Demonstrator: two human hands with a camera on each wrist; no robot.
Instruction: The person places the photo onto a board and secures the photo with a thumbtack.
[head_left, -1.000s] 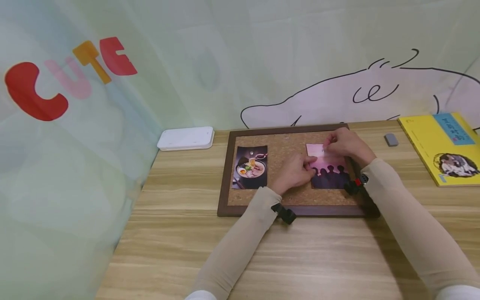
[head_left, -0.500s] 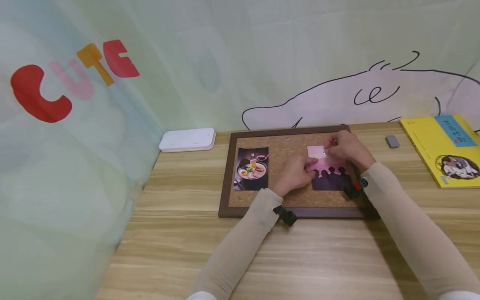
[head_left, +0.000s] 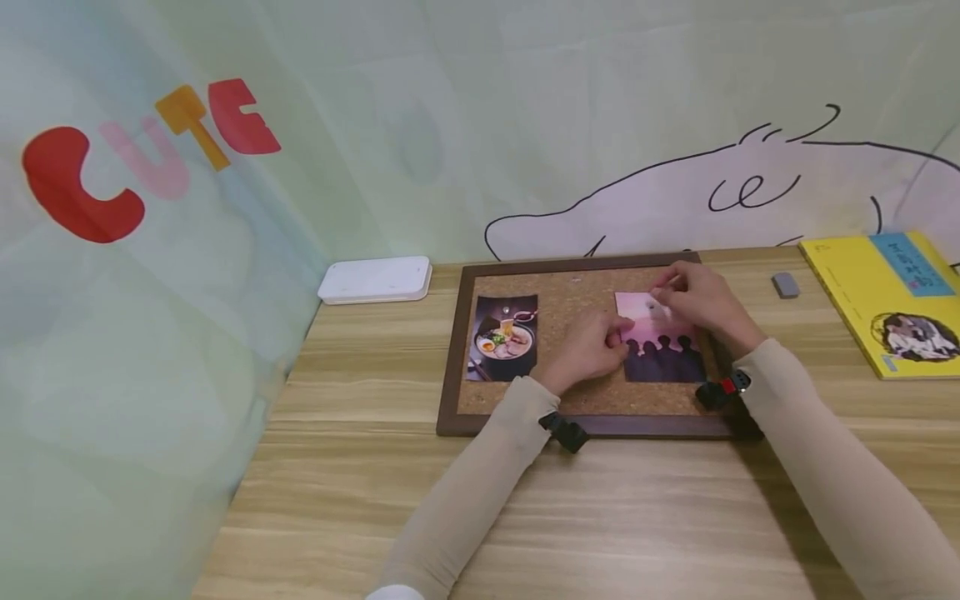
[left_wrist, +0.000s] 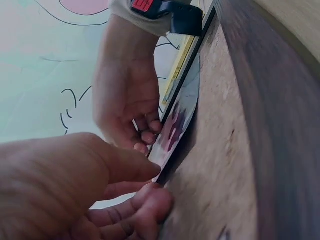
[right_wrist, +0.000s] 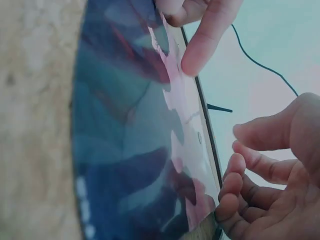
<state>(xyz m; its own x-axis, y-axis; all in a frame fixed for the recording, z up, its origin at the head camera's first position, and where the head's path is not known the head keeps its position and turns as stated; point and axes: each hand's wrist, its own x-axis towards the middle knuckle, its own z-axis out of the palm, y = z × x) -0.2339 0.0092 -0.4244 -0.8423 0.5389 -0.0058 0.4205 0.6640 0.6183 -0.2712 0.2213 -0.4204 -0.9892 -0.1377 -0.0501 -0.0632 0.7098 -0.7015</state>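
A brown-framed cork board [head_left: 577,310] lies on the wooden table. On its left part is a ramen photo [head_left: 504,336]; on its right, a pink photo with dark silhouettes [head_left: 667,354] [left_wrist: 175,125] [right_wrist: 130,125]. My left hand [head_left: 618,337] [left_wrist: 155,185] presses a fingertip [right_wrist: 195,55] on that photo's left edge. My right hand [head_left: 663,292] [right_wrist: 240,165] hovers at the photo's top, fingers loosely curled and holding nothing. A small pin [head_left: 648,306] [right_wrist: 199,137] sits in the photo's upper part, just beside those fingers.
A flat white box [head_left: 373,279] lies left of the board by the printed backdrop. A grey eraser [head_left: 784,284] and a yellow book [head_left: 888,300] lie to the right. Bare wooden table [head_left: 450,500] stretches in front of the board.
My right hand has lifted off the photo's top and drawn slightly right, uncovering the pin. The left hand keeps its place on the photo's edge.
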